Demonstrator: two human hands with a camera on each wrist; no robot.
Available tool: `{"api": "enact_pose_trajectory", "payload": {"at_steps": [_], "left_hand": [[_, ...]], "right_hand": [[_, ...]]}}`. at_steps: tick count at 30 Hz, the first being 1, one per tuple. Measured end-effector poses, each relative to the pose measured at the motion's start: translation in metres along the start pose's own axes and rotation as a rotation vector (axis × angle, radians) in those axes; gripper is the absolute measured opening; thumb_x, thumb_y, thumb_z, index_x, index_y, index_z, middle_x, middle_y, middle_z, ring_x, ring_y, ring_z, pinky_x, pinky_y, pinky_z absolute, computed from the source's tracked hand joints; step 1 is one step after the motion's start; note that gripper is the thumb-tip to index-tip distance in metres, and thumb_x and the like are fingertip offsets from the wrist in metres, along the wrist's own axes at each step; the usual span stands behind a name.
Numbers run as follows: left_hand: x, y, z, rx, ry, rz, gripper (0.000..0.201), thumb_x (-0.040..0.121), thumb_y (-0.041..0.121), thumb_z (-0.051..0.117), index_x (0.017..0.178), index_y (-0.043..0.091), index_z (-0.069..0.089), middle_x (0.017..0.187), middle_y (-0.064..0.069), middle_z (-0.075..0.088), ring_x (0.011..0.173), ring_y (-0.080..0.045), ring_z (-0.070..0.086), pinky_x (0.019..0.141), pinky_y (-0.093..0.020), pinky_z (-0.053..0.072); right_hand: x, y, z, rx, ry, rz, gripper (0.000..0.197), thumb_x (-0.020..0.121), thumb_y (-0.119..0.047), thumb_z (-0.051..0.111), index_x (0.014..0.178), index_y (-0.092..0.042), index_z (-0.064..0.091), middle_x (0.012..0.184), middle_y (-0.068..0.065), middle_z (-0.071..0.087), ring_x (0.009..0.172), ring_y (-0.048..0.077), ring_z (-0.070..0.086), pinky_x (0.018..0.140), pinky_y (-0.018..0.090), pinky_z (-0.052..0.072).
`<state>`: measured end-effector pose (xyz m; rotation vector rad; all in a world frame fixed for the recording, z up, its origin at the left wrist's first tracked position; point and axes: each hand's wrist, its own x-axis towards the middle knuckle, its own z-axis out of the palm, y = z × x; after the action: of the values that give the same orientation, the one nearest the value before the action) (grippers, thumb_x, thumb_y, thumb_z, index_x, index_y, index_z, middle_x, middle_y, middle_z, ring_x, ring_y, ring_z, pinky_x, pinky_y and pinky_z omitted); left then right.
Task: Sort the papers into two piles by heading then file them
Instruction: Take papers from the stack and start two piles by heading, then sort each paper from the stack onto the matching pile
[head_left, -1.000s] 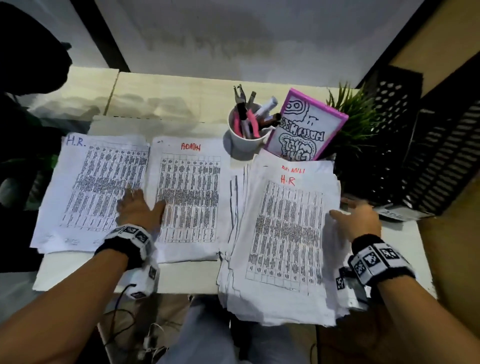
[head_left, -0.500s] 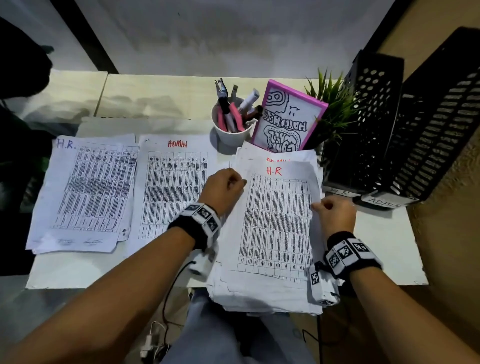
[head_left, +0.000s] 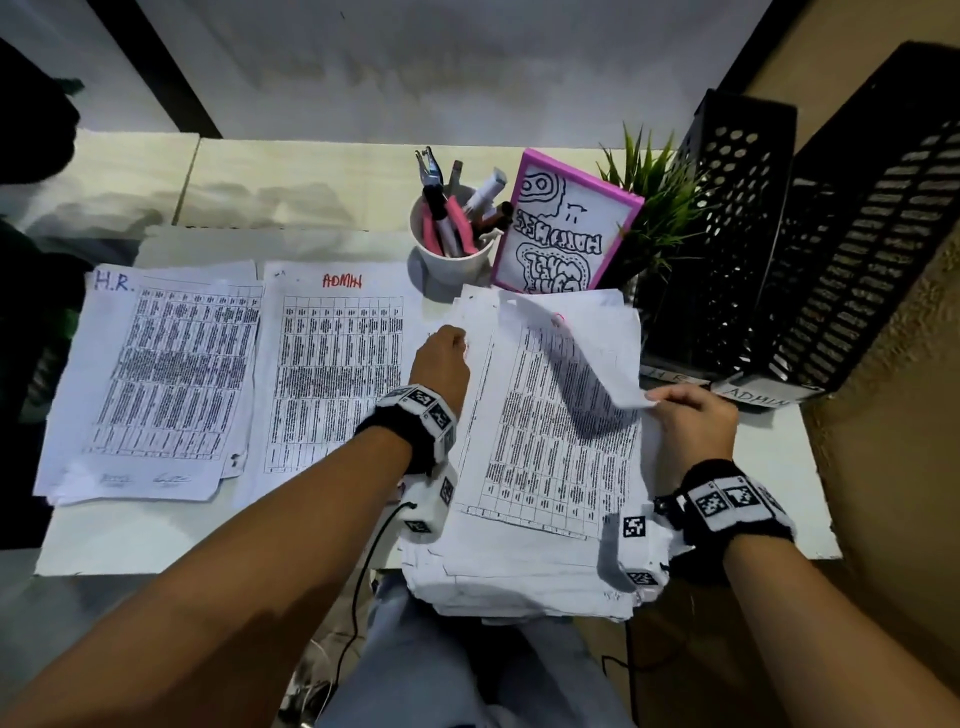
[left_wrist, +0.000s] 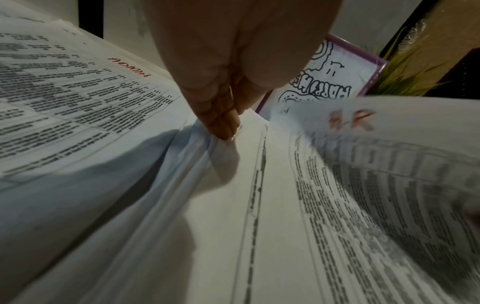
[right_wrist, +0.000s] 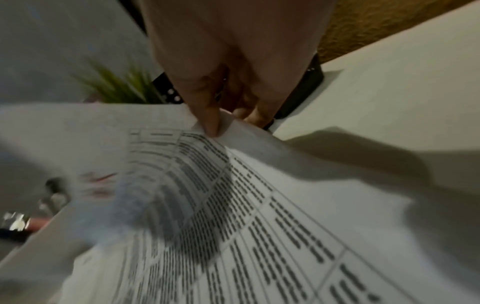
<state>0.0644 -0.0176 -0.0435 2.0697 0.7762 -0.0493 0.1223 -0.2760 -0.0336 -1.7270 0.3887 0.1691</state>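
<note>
The person's right hand (head_left: 693, 428) pinched the right edge of the top sheet (head_left: 576, 353) between thumb and fingers and held it lifted, so the page curled up and over the unsorted stack (head_left: 524, 561) beneath it. A red "H.R" heading showed on that raised sheet in the left wrist view (blurred, but legible). The left hand (head_left: 441, 358) rested with curled fingers (left_wrist: 221, 123) on the stack's upper left edge, pressing the paper layers there; whether it gripped any of them could not be told.

The stack lay at the near right of the white table (head_left: 156, 540), its front edge hanging over the rim. To its left lay 2 sorted piles, side by side: the ADMIN pile (head_left: 332, 374) just beside the left hand, and the H.R. pile (head_left: 161, 374) further left.

Behind the stack stood a white cup (head_left: 452, 260) of pens and pliers, a pink-framed drawing (head_left: 566, 228), a green plant (head_left: 660, 197), and 2 black file holders (head_left: 810, 249) labelled at their bases.
</note>
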Motion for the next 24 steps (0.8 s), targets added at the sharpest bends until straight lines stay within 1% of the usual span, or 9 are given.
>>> {"api": "enact_pose_trajectory", "payload": {"at_steps": [2, 5, 8, 11, 13, 15, 18, 21, 24], "left_hand": [[0.002, 0.002, 0.0, -0.037, 0.011, -0.052, 0.028, 0.097, 0.005, 0.04, 0.12, 0.001, 0.054, 0.118, -0.018, 0.061, 0.108, -0.033, 0.058, 0.088, -0.031, 0.043], [0.002, 0.006, 0.001, -0.037, 0.029, -0.097, 0.03, 0.095, 0.01, 0.043, 0.121, 0.003, 0.055, 0.121, -0.015, 0.06, 0.11, -0.03, 0.056, 0.085, -0.026, 0.04], [-0.001, 0.006, 0.002, -0.068, 0.022, -0.095, 0.03, 0.086, 0.014, 0.056, 0.115, 0.005, 0.056, 0.098, -0.006, 0.06, 0.092, -0.023, 0.056, 0.076, -0.022, 0.039], [0.0, 0.003, 0.004, -0.083, 0.042, -0.1, 0.03, 0.074, 0.016, 0.074, 0.1, 0.009, 0.061, 0.074, 0.004, 0.055, 0.075, -0.018, 0.055, 0.069, -0.023, 0.04], [-0.002, 0.002, 0.003, -0.065, 0.06, -0.074, 0.029, 0.072, 0.016, 0.076, 0.099, 0.011, 0.067, 0.073, 0.002, 0.06, 0.076, -0.018, 0.058, 0.075, -0.026, 0.048], [-0.005, 0.0, 0.0, -0.054, 0.079, -0.002, 0.026, 0.075, 0.016, 0.074, 0.101, 0.01, 0.072, 0.083, -0.007, 0.07, 0.081, -0.019, 0.062, 0.082, -0.03, 0.05], [-0.014, 0.0, -0.004, -0.153, 0.078, 0.102, 0.013, 0.081, 0.012, 0.069, 0.092, 0.01, 0.075, 0.078, -0.004, 0.071, 0.075, -0.016, 0.065, 0.073, -0.024, 0.05], [-0.03, 0.001, -0.009, -0.271, -0.01, 0.149, 0.013, 0.086, 0.001, 0.059, 0.086, 0.01, 0.069, 0.072, 0.001, 0.061, 0.064, -0.003, 0.052, 0.062, -0.011, 0.04], [-0.05, 0.0, -0.014, -0.382, -0.16, 0.143, 0.013, 0.091, -0.003, 0.05, 0.083, 0.005, 0.057, 0.071, -0.001, 0.053, 0.063, -0.004, 0.044, 0.062, -0.018, 0.036]], "right_hand": [[-0.005, -0.003, -0.003, 0.168, -0.035, 0.067, 0.032, 0.064, 0.028, 0.039, 0.063, 0.001, 0.056, 0.063, 0.005, 0.069, 0.068, 0.019, 0.066, 0.069, 0.026, 0.054], [-0.011, -0.01, -0.008, 0.266, -0.09, 0.15, 0.034, 0.063, 0.028, 0.029, 0.062, -0.001, 0.048, 0.065, 0.011, 0.07, 0.072, 0.026, 0.068, 0.068, 0.03, 0.058], [-0.017, -0.016, -0.013, 0.239, -0.136, 0.171, 0.035, 0.073, 0.029, 0.034, 0.066, -0.002, 0.047, 0.051, -0.001, 0.064, 0.052, 0.013, 0.061, 0.048, 0.016, 0.048], [-0.023, -0.021, -0.012, 0.183, -0.192, 0.182, 0.035, 0.076, 0.029, 0.033, 0.072, -0.001, 0.05, 0.046, -0.005, 0.06, 0.045, 0.006, 0.056, 0.044, 0.013, 0.044], [-0.025, -0.021, -0.011, 0.187, -0.193, 0.211, 0.038, 0.074, 0.032, 0.027, 0.069, -0.001, 0.046, 0.041, -0.005, 0.057, 0.042, 0.006, 0.056, 0.042, 0.013, 0.043], [-0.023, -0.017, -0.012, 0.244, -0.198, 0.235, 0.034, 0.075, 0.031, 0.032, 0.066, 0.0, 0.044, 0.043, -0.003, 0.056, 0.047, 0.011, 0.057, 0.049, 0.015, 0.045], [-0.022, -0.012, -0.013, 0.228, -0.215, 0.25, 0.021, 0.079, 0.02, 0.047, 0.078, 0.0, 0.053, 0.068, 0.005, 0.064, 0.07, 0.016, 0.064, 0.063, 0.023, 0.054], [-0.023, -0.011, -0.011, 0.335, -0.18, 0.24, 0.023, 0.077, 0.023, 0.049, 0.074, 0.001, 0.057, 0.064, 0.003, 0.067, 0.066, 0.012, 0.067, 0.063, 0.02, 0.055], [-0.019, -0.009, -0.008, 0.397, -0.147, 0.223, 0.032, 0.073, 0.026, 0.048, 0.086, -0.001, 0.06, 0.069, 0.002, 0.071, 0.071, 0.015, 0.069, 0.067, 0.026, 0.057]]}}
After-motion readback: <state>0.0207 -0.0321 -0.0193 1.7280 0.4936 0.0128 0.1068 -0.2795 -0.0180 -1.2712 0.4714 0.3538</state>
